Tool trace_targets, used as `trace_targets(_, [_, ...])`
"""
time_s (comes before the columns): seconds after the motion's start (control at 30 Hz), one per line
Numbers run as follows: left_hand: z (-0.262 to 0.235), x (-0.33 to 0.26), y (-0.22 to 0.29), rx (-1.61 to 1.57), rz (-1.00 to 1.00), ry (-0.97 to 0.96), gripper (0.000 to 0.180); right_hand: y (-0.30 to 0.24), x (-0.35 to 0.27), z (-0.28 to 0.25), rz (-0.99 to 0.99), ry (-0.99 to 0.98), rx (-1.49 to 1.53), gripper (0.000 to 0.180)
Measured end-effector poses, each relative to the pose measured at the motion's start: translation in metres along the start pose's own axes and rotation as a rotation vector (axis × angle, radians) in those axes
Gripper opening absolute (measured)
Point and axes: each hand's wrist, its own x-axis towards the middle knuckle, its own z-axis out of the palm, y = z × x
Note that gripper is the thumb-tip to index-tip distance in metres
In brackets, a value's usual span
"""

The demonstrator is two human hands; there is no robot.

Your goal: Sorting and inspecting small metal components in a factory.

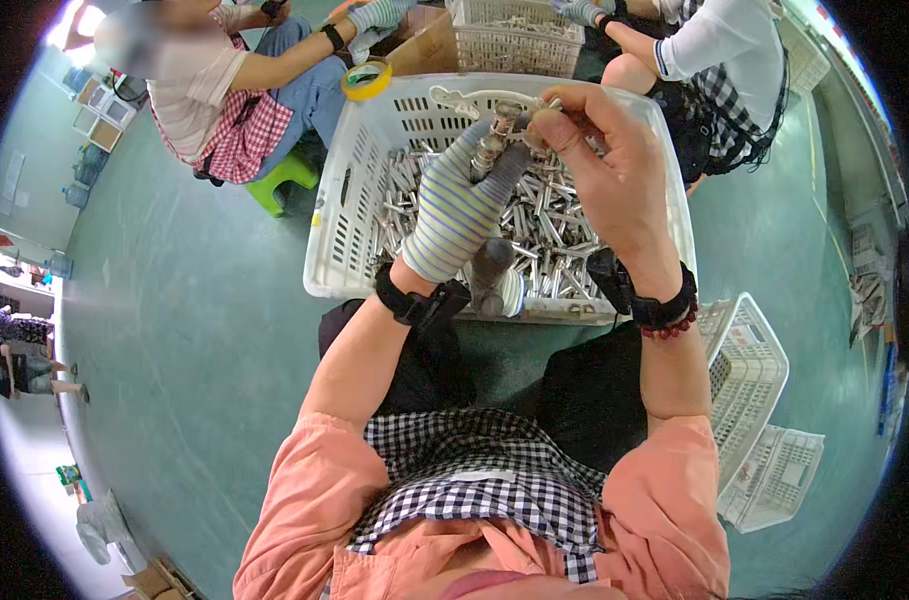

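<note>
My left hand (456, 205), in a striped glove with dark fingertips, is closed around a shiny metal fitting (489, 148) over a large white crate (319, 250). A pale cord-like strip (464, 103) loops out beyond the fitting. My right hand (614, 160) is bare; its thumb and fingers pinch together just right of the fitting, and what they hold is too small to name. Below both hands, the crate contains many loose silvery metal tubes (549, 225). A glove (492, 275) with grey fingers rests at the crate's near side.
A yellow tape roll (366, 80) sits at the crate's far left corner. Beyond are a smaller crate (519, 50) and a cardboard box (421, 42). One person (224, 90) sits at left on a green stool (282, 182), another (719, 70) at right. Stacked white baskets (754, 370) stand right.
</note>
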Motion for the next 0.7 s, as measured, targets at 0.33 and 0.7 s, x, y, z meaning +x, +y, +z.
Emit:
trace_targets(0.33, [0.002,0.000,-0.004,-0.011,0.019,0.035,0.023,-0.001,-0.002,0.002,-0.016,-0.016,-0.009,0.018])
trace_targets(0.7, [-0.002,-0.001,0.004,-0.030,-0.061,-0.030,0.037,-0.002,-0.002,0.004,-0.047,0.001,-0.031,0.015])
